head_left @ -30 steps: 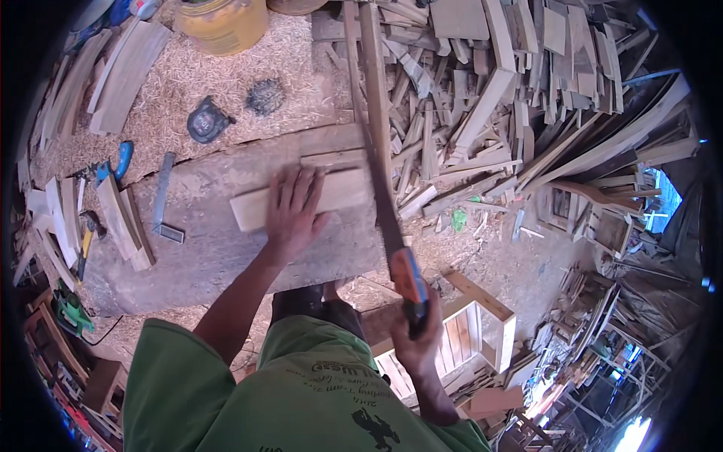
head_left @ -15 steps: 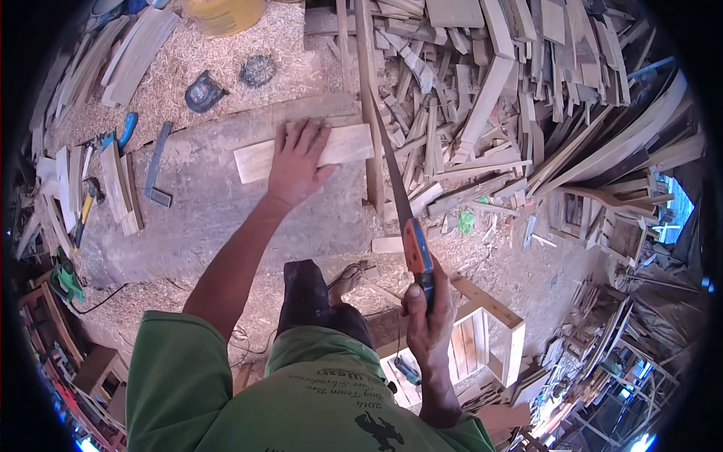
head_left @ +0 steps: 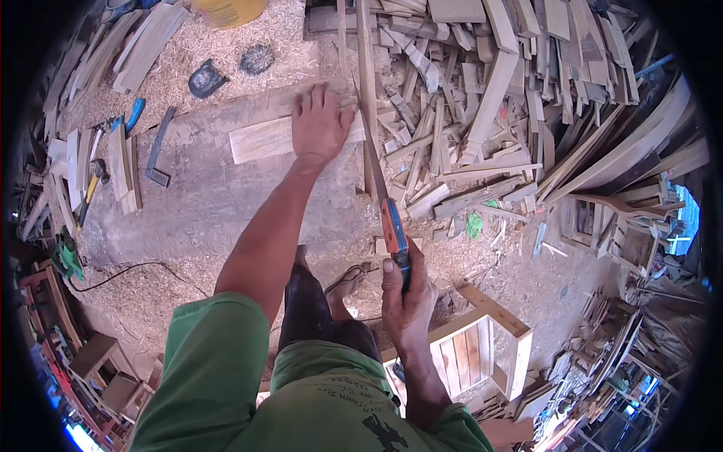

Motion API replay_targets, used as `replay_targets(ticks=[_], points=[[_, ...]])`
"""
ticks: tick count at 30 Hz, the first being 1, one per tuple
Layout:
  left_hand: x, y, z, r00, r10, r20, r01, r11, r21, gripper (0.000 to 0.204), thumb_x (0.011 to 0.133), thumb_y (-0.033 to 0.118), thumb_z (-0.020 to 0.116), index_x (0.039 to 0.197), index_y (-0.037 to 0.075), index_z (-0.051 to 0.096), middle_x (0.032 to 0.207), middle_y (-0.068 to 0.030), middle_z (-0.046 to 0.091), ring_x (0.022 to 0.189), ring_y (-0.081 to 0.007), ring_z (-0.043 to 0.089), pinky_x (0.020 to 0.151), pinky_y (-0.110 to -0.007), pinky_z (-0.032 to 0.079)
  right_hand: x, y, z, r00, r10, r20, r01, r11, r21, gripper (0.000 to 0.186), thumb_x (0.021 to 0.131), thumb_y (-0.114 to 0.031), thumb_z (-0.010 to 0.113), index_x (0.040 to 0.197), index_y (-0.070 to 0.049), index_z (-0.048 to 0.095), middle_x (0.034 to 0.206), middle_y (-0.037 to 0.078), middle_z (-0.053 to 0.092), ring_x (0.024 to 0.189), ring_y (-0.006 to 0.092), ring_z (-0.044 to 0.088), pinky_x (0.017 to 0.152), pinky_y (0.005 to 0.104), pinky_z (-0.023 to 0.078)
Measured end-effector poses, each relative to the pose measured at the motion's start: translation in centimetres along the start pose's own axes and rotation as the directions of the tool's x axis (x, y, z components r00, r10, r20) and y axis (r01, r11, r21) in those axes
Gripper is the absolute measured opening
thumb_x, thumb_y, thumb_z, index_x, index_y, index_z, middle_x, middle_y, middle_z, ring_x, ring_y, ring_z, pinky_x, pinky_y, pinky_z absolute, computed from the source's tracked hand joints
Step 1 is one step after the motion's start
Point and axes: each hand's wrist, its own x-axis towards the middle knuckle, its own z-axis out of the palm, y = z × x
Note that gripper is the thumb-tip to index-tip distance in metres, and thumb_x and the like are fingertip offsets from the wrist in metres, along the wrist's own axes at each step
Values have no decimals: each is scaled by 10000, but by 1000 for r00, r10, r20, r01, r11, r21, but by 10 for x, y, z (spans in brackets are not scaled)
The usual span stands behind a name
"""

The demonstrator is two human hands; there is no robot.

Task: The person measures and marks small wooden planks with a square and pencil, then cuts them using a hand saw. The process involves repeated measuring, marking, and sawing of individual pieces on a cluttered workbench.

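A short pale board (head_left: pixel 260 141) lies across a wide grey plank surface (head_left: pixel 203 207). My left hand (head_left: pixel 322 124) presses flat on it near its right end, fingers stretched toward the far edge. In my right hand (head_left: pixel 409 297) is a handsaw (head_left: pixel 393 230) with an orange, blue and black handle. Its long blade points away from me and runs close beside the board's right end. I cannot tell whether the teeth touch the wood.
A square (head_left: pixel 158 151), a hammer (head_left: pixel 92 188) and a blue-handled tool (head_left: pixel 134 114) lie to the left. Beyond are a black tape measure (head_left: pixel 206 79) and a yellow container (head_left: pixel 230 11). Piled offcuts (head_left: pixel 452 113) fill the right; a wooden frame (head_left: pixel 489 331) stands near my right arm.
My left hand has slid right along the board toward its end. The handsaw has shifted left, bringing its blade to the board's right end. The whole view has moved slightly.
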Motion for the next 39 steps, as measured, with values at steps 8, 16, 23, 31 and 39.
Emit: replay_targets(ticks=[8, 16, 23, 31, 39], points=[[0, -1, -4, 999, -42, 30, 42, 999, 7, 487, 1067, 513, 673, 1262, 67, 666, 1474, -187, 627, 1410, -402, 552, 1258, -590, 362, -17, 12, -26, 993, 102, 52, -106, 990, 88, 469, 1149, -267, 647, 1538, -9, 603, 799, 122, 678, 694, 235, 699, 645, 402, 550], [5, 5, -6, 998, -43, 37, 44, 999, -31, 469, 1030, 485, 707, 1252, 72, 691, 1509, -196, 598, 1441, -408, 525, 1269, -598, 354, 42, 11, -4, 978, 185, 91, -191, 980, 61, 427, 1168, -269, 623, 1519, -26, 616, 822, 201, 733, 706, 329, 767, 643, 461, 558], [3, 1, -7, 997, -46, 59, 47, 999, -16, 500, 1036, 504, 684, 1283, 69, 675, 1536, -193, 584, 1453, -408, 515, 1266, -609, 354, -18, 25, -24, 973, 220, 74, -226, 970, 87, 400, 1167, -255, 605, 1478, -4, 633, 899, 250, 747, 748, 366, 776, 659, 482, 570], [6, 4, -4, 998, -38, 56, 38, 999, -4, 509, 1044, 523, 672, 1262, 63, 682, 1538, -186, 581, 1464, -406, 504, 1263, -607, 355, 93, 16, 38, 998, 57, -12, -56, 994, 90, 341, 1166, -287, 615, 1341, -1, 680, 834, 261, 718, 712, 436, 736, 638, 514, 542], [4, 2, -11, 997, -42, 66, 42, 999, 12, 460, 1060, 489, 671, 1245, 68, 684, 1457, -187, 611, 1369, -406, 554, 1197, -589, 404, -33, 9, -25, 960, 276, 37, -276, 961, -18, 374, 1160, -238, 593, 1427, 14, 666, 929, 284, 755, 769, 342, 806, 675, 462, 596]])
